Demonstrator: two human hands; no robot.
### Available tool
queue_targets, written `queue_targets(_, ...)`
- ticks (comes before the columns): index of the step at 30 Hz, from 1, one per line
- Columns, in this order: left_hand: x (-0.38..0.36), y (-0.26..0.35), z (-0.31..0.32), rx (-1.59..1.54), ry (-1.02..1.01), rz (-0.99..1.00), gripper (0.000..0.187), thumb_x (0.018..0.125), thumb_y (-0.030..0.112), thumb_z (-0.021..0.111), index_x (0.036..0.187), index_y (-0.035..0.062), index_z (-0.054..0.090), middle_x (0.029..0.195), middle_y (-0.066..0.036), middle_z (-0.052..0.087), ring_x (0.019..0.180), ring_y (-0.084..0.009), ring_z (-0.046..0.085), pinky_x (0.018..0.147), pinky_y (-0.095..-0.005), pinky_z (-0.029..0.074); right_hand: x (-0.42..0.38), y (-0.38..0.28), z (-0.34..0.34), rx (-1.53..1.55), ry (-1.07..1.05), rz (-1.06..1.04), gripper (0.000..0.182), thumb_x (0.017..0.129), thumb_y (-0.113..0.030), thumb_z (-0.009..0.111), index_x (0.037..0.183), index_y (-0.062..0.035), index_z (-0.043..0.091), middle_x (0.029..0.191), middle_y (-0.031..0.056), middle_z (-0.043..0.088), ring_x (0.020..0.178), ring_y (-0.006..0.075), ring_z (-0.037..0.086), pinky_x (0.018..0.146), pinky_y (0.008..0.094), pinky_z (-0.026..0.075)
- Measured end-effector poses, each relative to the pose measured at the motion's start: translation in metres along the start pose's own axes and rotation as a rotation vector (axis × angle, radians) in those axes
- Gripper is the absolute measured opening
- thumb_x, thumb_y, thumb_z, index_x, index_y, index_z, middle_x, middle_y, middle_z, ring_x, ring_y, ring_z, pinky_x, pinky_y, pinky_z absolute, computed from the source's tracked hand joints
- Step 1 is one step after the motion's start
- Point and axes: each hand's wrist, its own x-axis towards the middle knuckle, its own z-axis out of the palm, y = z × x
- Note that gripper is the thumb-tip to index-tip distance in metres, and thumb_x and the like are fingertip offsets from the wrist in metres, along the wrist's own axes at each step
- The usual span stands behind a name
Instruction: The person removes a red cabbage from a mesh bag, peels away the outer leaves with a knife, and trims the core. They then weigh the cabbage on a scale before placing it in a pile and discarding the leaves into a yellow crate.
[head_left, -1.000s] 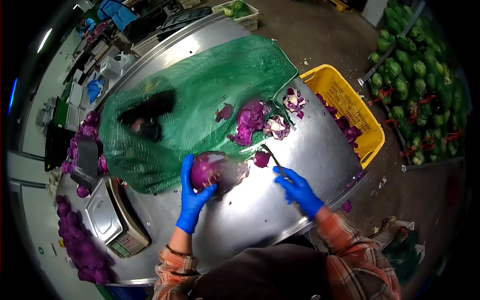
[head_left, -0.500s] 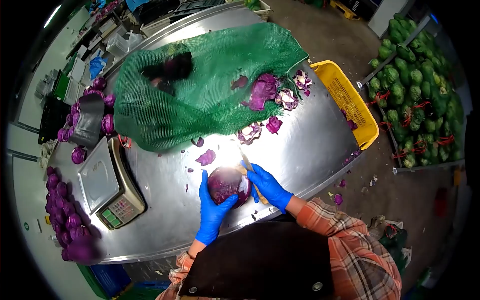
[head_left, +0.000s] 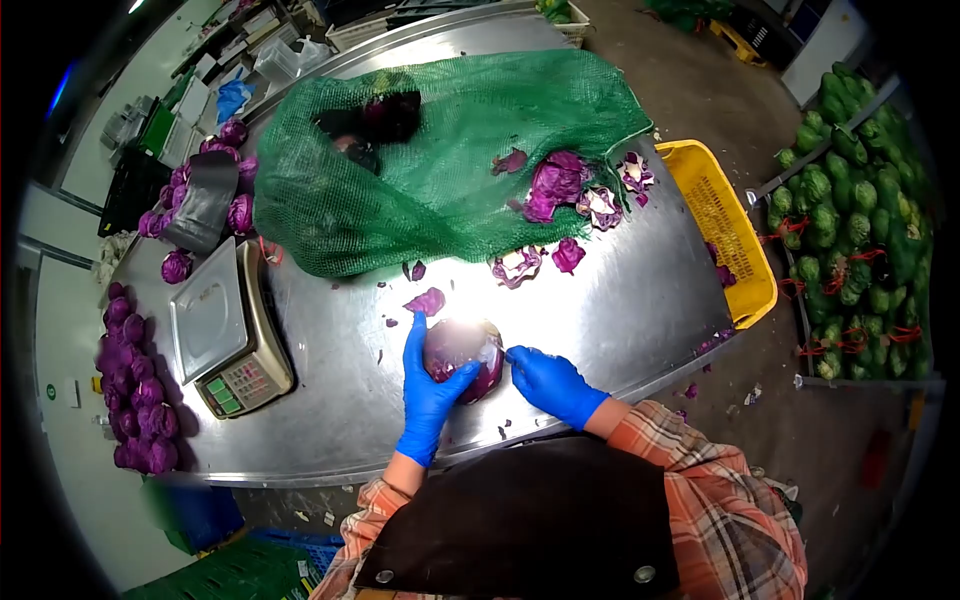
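A round red cabbage [head_left: 462,352] rests on the steel table near its front edge, with bright glare on its top. My left hand [head_left: 428,402], in a blue glove, grips the cabbage from the left, its fingers and thumb spread around the side. On the right, my right hand [head_left: 558,386], also gloved in blue, is closed around a knife [head_left: 499,347]. Only a short bit of the blade shows, at the cabbage's right side; the handle is hidden in my fist. A loose purple leaf [head_left: 427,302] lies just beyond the cabbage.
A green mesh sack [head_left: 450,150] spreads across the table's far half, with trimmed cabbage pieces [head_left: 518,266] along its edge. A scale [head_left: 240,345] and piled red cabbages [head_left: 135,390] stand left. A yellow crate [head_left: 752,290] is at the right edge, bagged green vegetables [head_left: 850,230] beyond.
My right hand has turned, and the knife's blade has gone from standing out past the cabbage to lying at its right side. My left hand still grips the cabbage. The view has shifted slightly.
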Motion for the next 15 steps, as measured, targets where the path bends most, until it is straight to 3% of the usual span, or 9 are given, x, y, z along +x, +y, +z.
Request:
queue_targets(3, -0.001, -0.006, 0.003, -0.036, 0.03, 0.009, 0.102, 0.067, 0.021, 0.084, 0.146, 0.003, 0.023, 0.143, -0.014, 0.036, 0.126, -0.0249, 0.043, 0.108, -0.0365, 0.034, -0.008, 0.0, -0.003, -0.017, 0.002, -0.033, 0.018, 0.089, -0.014, 0.053, 0.106, -0.0073, 0.053, 0.092, 0.0179, 0.062, 0.073, 0.0377, 0.062, 0.063, 0.0453, 0.052)
queue_targets(7, 0.0, 0.002, 0.005, -0.028, 0.036, -0.01, 0.1, 0.067, 0.021, 0.084, 0.146, 0.0026, 0.025, 0.143, -0.014, 0.036, 0.127, -0.0252, 0.042, 0.108, -0.037, 0.034, -0.009, -0.006, -0.015, -0.068, 0.051, -0.157, 0.007, 0.087, -0.012, 0.051, 0.092, -0.0068, 0.05, 0.072, 0.015, 0.057, 0.059, 0.0323, 0.06, 0.052, 0.0417, 0.05)
queue_targets(15, 0.007, -0.01, 0.007, 0.035, 0.037, 0.016, 0.099, 0.065, 0.025, 0.085, 0.144, 0.0027, 0.029, 0.141, -0.014, 0.038, 0.125, -0.026, 0.042, 0.107, -0.0383, 0.034, 0.002, 0.002, -0.012, -0.184, -0.091, -0.027, 0.01, 0.082, -0.009, 0.052, 0.091, -0.008, 0.048, 0.071, 0.0138, 0.058, 0.056, 0.032, 0.06, 0.047, 0.0429, 0.048)
